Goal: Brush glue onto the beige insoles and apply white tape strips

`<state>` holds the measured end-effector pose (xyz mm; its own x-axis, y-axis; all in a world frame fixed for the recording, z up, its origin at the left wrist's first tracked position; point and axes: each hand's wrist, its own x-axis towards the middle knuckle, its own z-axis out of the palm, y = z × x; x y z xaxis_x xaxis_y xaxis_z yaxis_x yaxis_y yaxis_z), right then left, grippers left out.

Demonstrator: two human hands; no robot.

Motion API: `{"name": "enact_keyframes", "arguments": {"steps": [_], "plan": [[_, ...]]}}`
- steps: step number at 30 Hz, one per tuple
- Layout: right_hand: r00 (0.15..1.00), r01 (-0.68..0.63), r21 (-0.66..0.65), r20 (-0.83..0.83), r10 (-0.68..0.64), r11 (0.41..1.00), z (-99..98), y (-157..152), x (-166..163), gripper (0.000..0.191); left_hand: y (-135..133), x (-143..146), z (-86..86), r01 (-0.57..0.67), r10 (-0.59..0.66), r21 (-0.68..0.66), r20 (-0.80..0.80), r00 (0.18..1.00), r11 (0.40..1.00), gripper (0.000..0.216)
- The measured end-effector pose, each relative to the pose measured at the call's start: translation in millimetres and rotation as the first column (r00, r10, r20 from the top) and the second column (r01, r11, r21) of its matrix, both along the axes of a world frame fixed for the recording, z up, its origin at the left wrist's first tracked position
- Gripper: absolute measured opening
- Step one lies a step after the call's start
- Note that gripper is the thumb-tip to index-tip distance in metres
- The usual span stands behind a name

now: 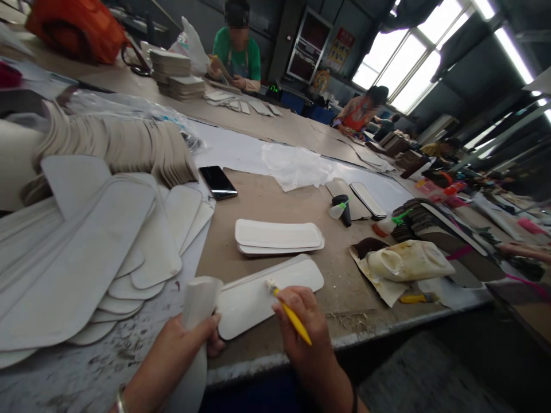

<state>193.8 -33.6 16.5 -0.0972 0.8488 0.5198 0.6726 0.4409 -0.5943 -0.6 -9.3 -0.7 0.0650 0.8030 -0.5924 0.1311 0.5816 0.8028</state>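
Note:
My right hand point(307, 330) grips a yellow-handled brush point(297, 323). Its pale bristle tip lies on, or just over, a long white panel with rounded ends point(253, 295) near the table's front edge. A bent white strip point(198, 307) is held in my left hand point(189, 344), fingers closed round it, right at the panel's left end. Just beyond lies a small stack of similar white panels point(278, 235). Many more loose white panels point(81, 258) spread in an overlapping heap on the left.
Behind the heap stands a row of packed panels point(116, 143). A phone point(217, 182) lies beside it. To the right are a stained plastic container point(408, 261), another yellow-handled brush point(415, 298) and a small bottle with a dark part point(342, 210). A person in green point(236, 54) sits across the table.

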Motion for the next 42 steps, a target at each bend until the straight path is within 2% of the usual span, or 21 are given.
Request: {"name": "enact_keyframes", "arguments": {"steps": [2, 4, 6, 10, 13, 16, 20, 24, 26, 29, 32, 36, 39, 42], "plan": [[0.999, -0.050, -0.023, -0.003, 0.050, 0.998, -2.9, 0.0, -4.4, 0.017, 1.3, -0.2, 2.7, 0.002, -0.002, -0.005, 0.006, 1.000, 1.000, 0.039], [0.984, -0.159, -0.075, -0.088, 0.152, 0.984, -2.7, -4.5, -13.6, 0.017, 2.0, -0.9, 3.8, 0.007, -0.007, 0.003, 0.035, 0.999, 1.000, 0.036], [0.962, -0.217, -0.099, -0.189, 0.196, 0.971, 0.9, -8.7, -21.3, 0.017, 2.1, -1.5, 4.0, 0.004, -0.005, 0.008, 0.064, 0.998, 1.000, 0.035], [0.949, -0.126, -0.188, -0.308, 0.064, 0.974, 6.9, -5.4, -23.1, 0.013, 1.9, -1.7, 2.1, -0.013, 0.016, -0.028, 0.102, 0.995, 1.000, 0.038], [0.932, -0.095, -0.270, -0.361, -0.009, 0.958, 3.3, 2.7, -19.5, 0.013, 1.9, -1.8, 0.4, -0.034, 0.040, -0.049, 0.114, 0.993, 0.998, 0.037], [0.963, -0.036, -0.214, -0.270, -0.023, 0.976, -0.6, 8.1, -13.2, 0.013, 1.3, -2.2, 0.6, -0.035, 0.040, -0.043, 0.123, 0.992, 0.998, 0.035], [0.983, 0.063, -0.146, -0.163, -0.087, 0.987, 4.5, 5.8, -8.1, 0.011, -0.1, -2.5, 2.7, -0.033, 0.037, -0.043, 0.114, 0.993, 0.999, 0.033], [0.970, -0.001, -0.225, -0.239, -0.054, 0.974, 4.1, 0.7, -15.7, 0.014, -0.7, -3.4, 2.4, -0.007, 0.010, -0.037, 0.086, 0.996, 0.999, 0.035], [0.978, 0.002, -0.208, -0.203, -0.045, 0.978, -1.7, 3.6, -10.9, 0.015, -0.8, -4.3, -0.5, 0.009, -0.008, -0.020, 0.043, 0.999, 1.000, 0.037], [0.991, 0.127, -0.063, -0.030, -0.129, 0.990, -8.2, 13.4, 19.5, 0.014, -0.8, -4.5, -6.0, 0.026, -0.026, -0.013, -0.020, 0.999, 1.000, 0.040], [0.958, 0.245, 0.091, 0.127, -0.256, 0.965, -4.7, 22.0, 62.6, 0.014, -1.0, -3.2, -9.0, 0.021, -0.021, -0.011, -0.049, 0.999, 1.000, 0.041], [0.912, 0.274, 0.205, 0.254, -0.322, 0.940, 2.5, 23.9, 93.0, 0.013, -2.0, -3.6, -16.3, -0.001, 0.000, -0.014, -0.029, 1.000, 1.000, 0.040], [0.901, 0.239, 0.209, 0.316, -0.296, 0.948, -1.5, 16.7, 77.3, 0.013, -2.4, -6.0, -23.9, 0.003, -0.003, -0.010, -0.030, 1.000, 1.000, 0.039], [0.953, 0.142, 0.121, 0.252, -0.169, 0.982, -7.1, 3.5, 34.3, 0.014, -1.1, -6.6, -21.6, -0.026, 0.025, -0.025, -0.040, 0.999, 0.999, 0.038]]}}
